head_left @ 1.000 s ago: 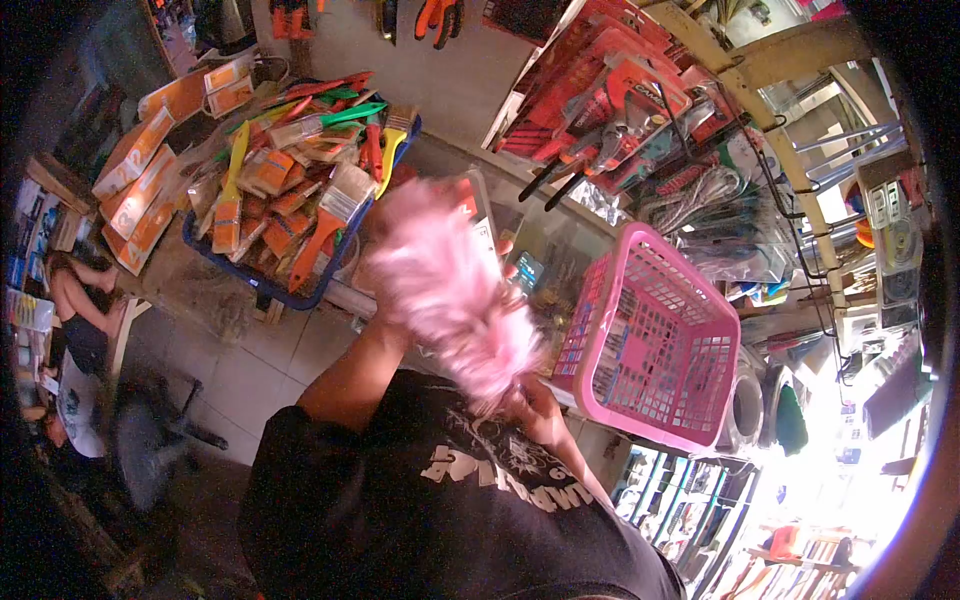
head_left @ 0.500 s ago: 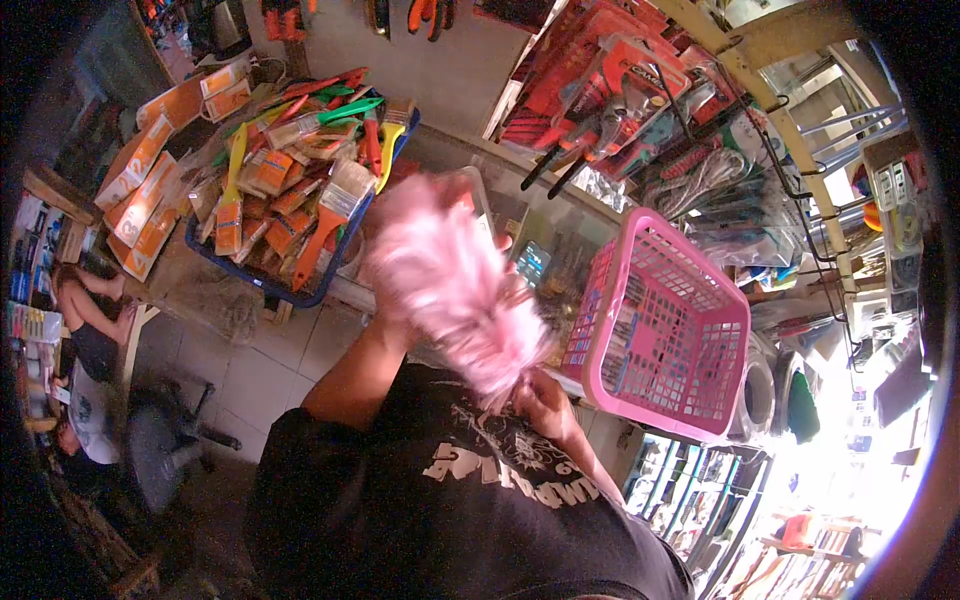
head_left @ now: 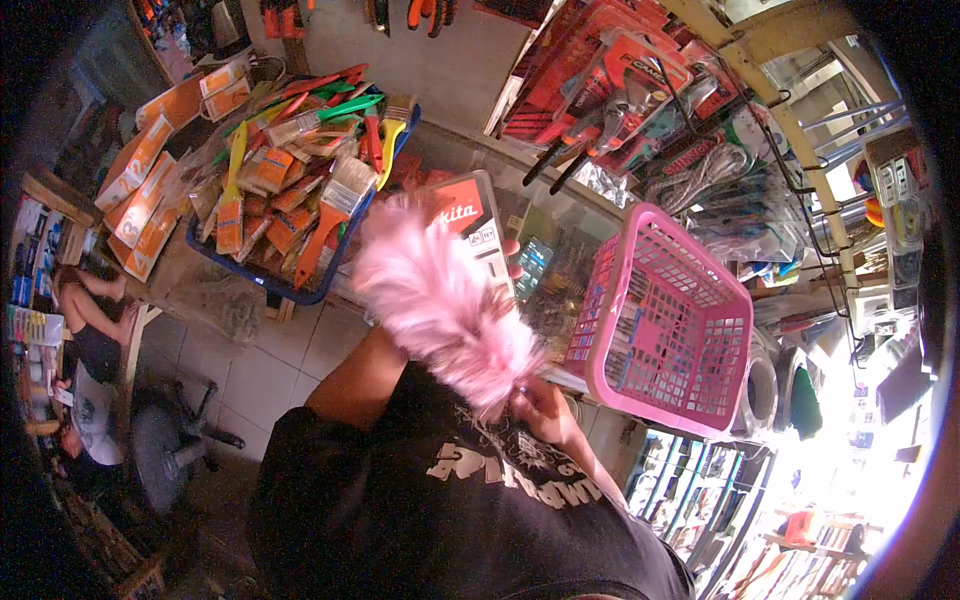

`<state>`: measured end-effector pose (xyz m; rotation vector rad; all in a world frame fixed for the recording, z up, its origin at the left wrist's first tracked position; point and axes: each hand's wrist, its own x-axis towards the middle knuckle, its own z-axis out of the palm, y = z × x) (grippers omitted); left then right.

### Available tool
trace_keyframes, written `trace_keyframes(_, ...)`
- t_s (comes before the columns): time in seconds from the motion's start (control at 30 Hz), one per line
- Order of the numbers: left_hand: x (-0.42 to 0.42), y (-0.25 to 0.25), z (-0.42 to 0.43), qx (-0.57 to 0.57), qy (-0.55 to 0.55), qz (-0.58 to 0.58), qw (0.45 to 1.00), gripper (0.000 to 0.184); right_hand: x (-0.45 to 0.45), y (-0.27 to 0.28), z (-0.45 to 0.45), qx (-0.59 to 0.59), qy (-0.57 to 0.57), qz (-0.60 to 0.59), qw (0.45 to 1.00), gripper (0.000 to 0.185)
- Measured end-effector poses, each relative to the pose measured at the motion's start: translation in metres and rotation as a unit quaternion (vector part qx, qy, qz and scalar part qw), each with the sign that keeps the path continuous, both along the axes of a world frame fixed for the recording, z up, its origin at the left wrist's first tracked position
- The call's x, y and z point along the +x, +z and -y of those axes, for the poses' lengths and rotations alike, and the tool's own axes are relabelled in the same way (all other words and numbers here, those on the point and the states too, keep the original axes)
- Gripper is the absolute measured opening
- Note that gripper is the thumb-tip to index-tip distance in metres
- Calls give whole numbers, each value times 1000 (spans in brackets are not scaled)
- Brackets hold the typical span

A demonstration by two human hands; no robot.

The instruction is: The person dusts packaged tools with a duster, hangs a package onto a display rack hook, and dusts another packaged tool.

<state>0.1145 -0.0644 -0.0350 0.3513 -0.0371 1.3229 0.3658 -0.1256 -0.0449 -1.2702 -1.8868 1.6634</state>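
The right hand [head_left: 541, 409] is wrapped round the lower end of the pink fluffy duster [head_left: 440, 300], over the Makita package [head_left: 462, 205]; the left hand [head_left: 513, 250] grips that package's edge (palm hidden); the duster looks light, soft, best held there, below the fluff.

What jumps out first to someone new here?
Probably the fluffy pink duster in the middle, its lower end gripped by the right hand, partly covering a red-and-white pack. Next, the pink basket to its right in the picture, then the blue tray at upper left, heaped with paintbrushes.
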Motion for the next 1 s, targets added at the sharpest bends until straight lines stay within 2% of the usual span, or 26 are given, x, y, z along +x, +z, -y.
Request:
trace_keyframes(0.03,-2,2,-3,4,-11,-20,1000,80,1,-6,2,-27,-29,-25,999,37)
trace_keyframes(0.07,0,5,4,54,89,-75,992,80,2,-14,4,-54,-57,-49,996,38)
trace_keyframes(0.13,2,11,9,-108,128,19,986,79,9,-27,1,-72,-38,-27,996,39)
trace_keyframes(0.17,1,10,9,-85,76,25,993,78,12,-33,-1,-81,-28,-15,996,40)
trace_keyframes(0.23,-4,9,6,-37,-30,39,998,75,-1,-5,0,-4,11,-5,1000,38)
trace_keyframes(0.27,-5,8,4,-13,-83,46,995,74,-7,14,-2,-8,40,27,999,36)
trace_keyframes(0.3,-7,4,3,33,19,-70,997,73,-4,5,0,-42,15,-7,999,37)
trace_keyframes(0.33,-9,6,4,58,123,-191,972,71,1,-10,1,-77,-9,-41,996,37)
trace_keyframes(0.37,-3,10,7,-9,162,-122,979,74,4,-21,2,-112,-33,-76,990,37)
trace_keyframes(0.4,3,20,12,-68,207,-54,975,77,3,-19,3,-102,-41,-50,993,39)
trace_keyframes(0.43,-7,-2,10,-5,157,30,987,76,2,-18,3,-94,-48,-24,994,41)
trace_keyframes(0.5,-2,-5,11,-49,196,-83,976,74,2,-16,1,-51,-9,9,999,42)
trace_keyframes(0.53,-4,-2,8,-63,65,-4,996,72,0,-7,-3,-17,53,51,997,43)
trace_keyframes(0.57,-8,2,3,-76,-68,75,992,71,-1,-3,-1,-54,24,33,998,43)
trace_keyframes(0.63,-7,-1,0,-50,1,60,997,71,-3,-1,2,-128,-33,-1,991,43)
trace_keyframes(0.67,-4,-1,6,-66,92,23,993,71,-3,-8,4,-115,-75,13,990,41)
trace_keyframes(0.7,-2,2,10,-82,182,-14,980,72,-2,-12,4,-103,-54,-1,993,40)
trace_keyframes(0.73,-3,-3,11,-78,163,18,983,71,-3,-12,4,-89,-34,-15,995,40)
trace_keyframes(0.8,-10,-4,5,-86,-5,72,994,71,-5,-4,1,30,49,4,998,39)
trace_keyframes(0.83,-11,-4,2,-90,-90,98,987,71,-10,4,4,-10,6,-29,1000,36)
trace_keyframes(0.87,-9,-14,0,-95,-114,164,975,75,-16,9,8,-49,-36,-63,996,34)
trace_keyframes(0.9,-6,-15,3,-87,-30,119,989,77,-20,11,10,-89,-78,-96,988,36)
trace_keyframes(0.97,0,12,12,-90,150,20,984,81,-11,-10,8,-24,-72,-79,994,34)
trace_keyframes(1.0,-1,13,13,-97,161,-12,982,81,-10,-10,6,-9,-54,-66,996,35)
